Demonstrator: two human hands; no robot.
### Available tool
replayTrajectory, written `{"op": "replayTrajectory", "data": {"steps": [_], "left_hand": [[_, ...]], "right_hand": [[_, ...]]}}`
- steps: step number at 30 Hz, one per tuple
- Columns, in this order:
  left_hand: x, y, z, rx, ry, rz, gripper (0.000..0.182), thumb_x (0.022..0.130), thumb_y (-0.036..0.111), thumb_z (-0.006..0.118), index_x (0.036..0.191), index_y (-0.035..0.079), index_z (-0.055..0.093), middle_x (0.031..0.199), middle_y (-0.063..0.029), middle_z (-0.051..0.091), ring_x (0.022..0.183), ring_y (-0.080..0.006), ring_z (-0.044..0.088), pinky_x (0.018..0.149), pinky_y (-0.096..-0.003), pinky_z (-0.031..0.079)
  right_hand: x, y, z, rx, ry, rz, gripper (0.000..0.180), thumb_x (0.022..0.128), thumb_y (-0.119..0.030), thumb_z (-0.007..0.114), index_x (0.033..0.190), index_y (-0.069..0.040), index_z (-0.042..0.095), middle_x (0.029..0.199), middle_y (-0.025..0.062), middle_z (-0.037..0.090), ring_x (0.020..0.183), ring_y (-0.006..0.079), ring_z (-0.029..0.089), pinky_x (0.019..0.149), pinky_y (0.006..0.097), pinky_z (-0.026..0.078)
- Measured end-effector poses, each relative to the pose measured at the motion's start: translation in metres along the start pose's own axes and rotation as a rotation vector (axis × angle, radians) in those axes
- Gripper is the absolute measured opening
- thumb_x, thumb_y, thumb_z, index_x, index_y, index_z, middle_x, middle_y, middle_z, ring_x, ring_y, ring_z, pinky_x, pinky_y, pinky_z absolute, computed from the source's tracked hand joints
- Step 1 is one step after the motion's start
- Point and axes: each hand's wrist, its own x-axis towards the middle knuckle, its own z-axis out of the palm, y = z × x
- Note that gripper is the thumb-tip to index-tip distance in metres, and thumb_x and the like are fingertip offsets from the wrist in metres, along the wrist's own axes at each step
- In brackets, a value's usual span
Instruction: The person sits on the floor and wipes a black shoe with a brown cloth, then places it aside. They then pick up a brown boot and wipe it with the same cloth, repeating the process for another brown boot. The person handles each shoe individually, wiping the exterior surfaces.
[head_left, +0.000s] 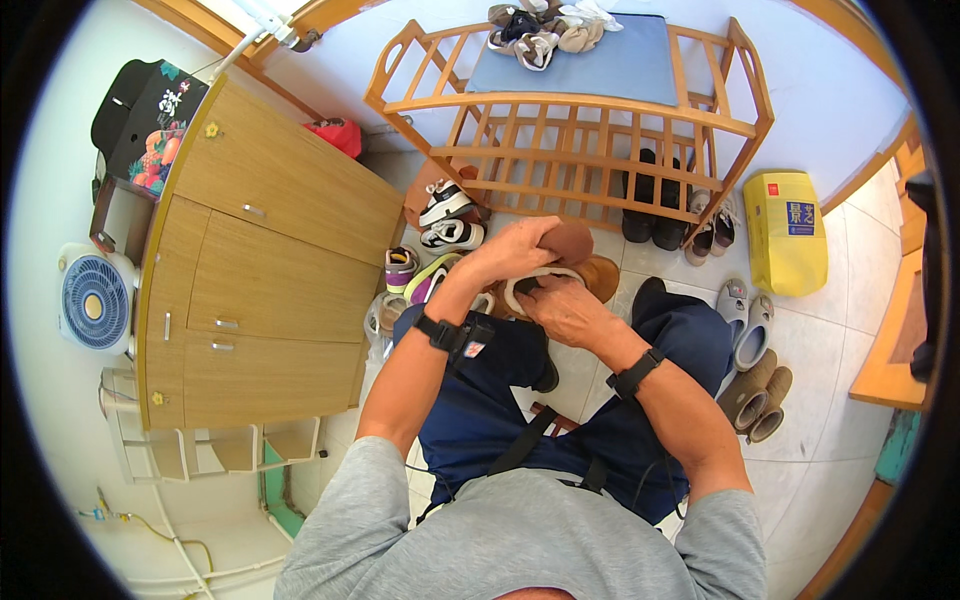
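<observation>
A tan slipper or ankle boot with a pale fleecy rim (602, 278) is in front of me, between my hands and above the tiled floor. My right hand (564, 309) grips it at the opening, with fingers partly inside against something dark. My left hand (517, 246) is just above the shoe, closed on a flat reddish-brown piece with a rounded end (568, 242), perhaps a shoe's tongue or an insole. Beyond my left hand, black-and-white sneakers (452, 235) lie by a purple and lime-green shoe (431, 277).
A wooden slatted rack (577, 161) stands ahead with shoes on and below it. A wooden cabinet (277, 285) is at the left. A yellow bag (786, 259), grey slippers (752, 330) and brown boots (752, 390) occupy the floor at the right.
</observation>
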Motion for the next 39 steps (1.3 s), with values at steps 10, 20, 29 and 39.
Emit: {"op": "replayTrajectory", "data": {"steps": [10,20,29,39], "left_hand": [[-0.018,-0.109,-0.011,0.136,0.027,-0.152,0.037,0.093,0.007,0.070,0.129,0.000,0.070,0.117,-0.0164,0.078,0.108,-0.0260,0.073,0.098,-0.0395,0.055],[-0.054,-0.066,0.038,0.423,0.869,-0.052,0.021,0.092,0.007,0.067,0.112,0.004,0.067,0.104,-0.0240,0.067,0.096,-0.0489,0.066,0.082,-0.0557,0.054],[-0.078,-0.001,0.134,0.241,0.037,0.072,0.031,0.085,0.008,0.070,0.116,0.006,0.065,0.105,-0.0189,0.069,0.104,-0.0446,0.068,0.085,-0.0525,0.056],[-0.058,-0.037,0.046,0.300,0.930,-0.061,0.016,0.091,0.010,0.066,0.104,0.003,0.063,0.095,-0.0235,0.066,0.092,-0.0499,0.064,0.079,-0.0556,0.053]], "right_hand": [[0.003,0.001,-0.009,0.059,-0.044,0.108,0.023,0.085,-0.005,0.065,0.106,-0.003,0.070,0.087,0.0115,0.071,0.091,0.0308,0.066,0.079,0.0440,0.058],[0.009,0.023,-0.002,0.406,0.315,0.695,0.024,0.081,0.000,0.059,0.103,0.002,0.069,0.095,0.0296,0.070,0.096,0.0536,0.064,0.085,0.0563,0.053],[0.001,0.051,-0.008,1.192,0.700,1.139,0.050,0.081,0.009,0.057,0.129,0.005,0.068,0.110,0.0055,0.071,0.093,0.0161,0.063,0.085,0.0296,0.052],[0.004,0.051,-0.031,1.612,0.932,1.213,0.059,0.080,0.014,0.056,0.138,0.004,0.057,0.122,0.0124,0.067,0.106,0.0281,0.068,0.097,0.0396,0.058]]}}
